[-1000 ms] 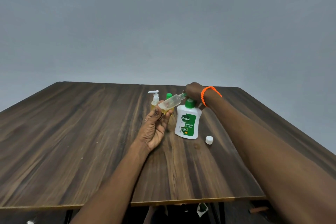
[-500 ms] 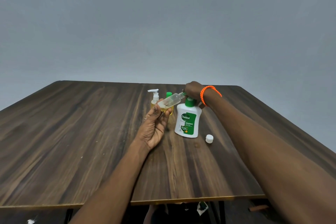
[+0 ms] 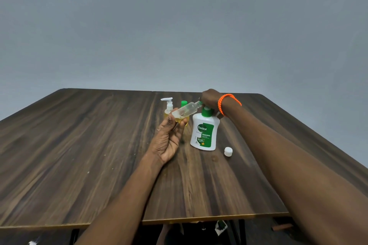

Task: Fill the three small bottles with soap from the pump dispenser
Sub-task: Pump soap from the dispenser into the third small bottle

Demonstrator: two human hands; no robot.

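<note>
Across the wide wooden surface (image 3: 79,155) both of my bare arms reach forward, toward its far middle. Biggest of the things standing there is the white pump dispenser (image 3: 204,135), upright with a green and white label facing me; my right hand (image 3: 210,98), with an orange bracelet (image 3: 227,103) at the wrist, is closed down over its green pump head, so I cannot see the nozzle itself. My left hand (image 3: 170,141) sits just left of the dispenser, palm turned up, its fingers (image 3: 171,123) curled shut around the base of a small clear bottle (image 3: 186,110). That bottle lies tilted, long axis running from low left to high right, its open neck pointing up toward my right hand and meeting it at the pump, a little yellow soap pooled at the low end near my fingertips. Behind my left hand stand a small pump-top bottle (image 3: 168,106) and a green-capped bottle (image 3: 184,103), mostly hidden. Smallest, a white cap (image 3: 228,151) rests apart, right of the dispenser.
</note>
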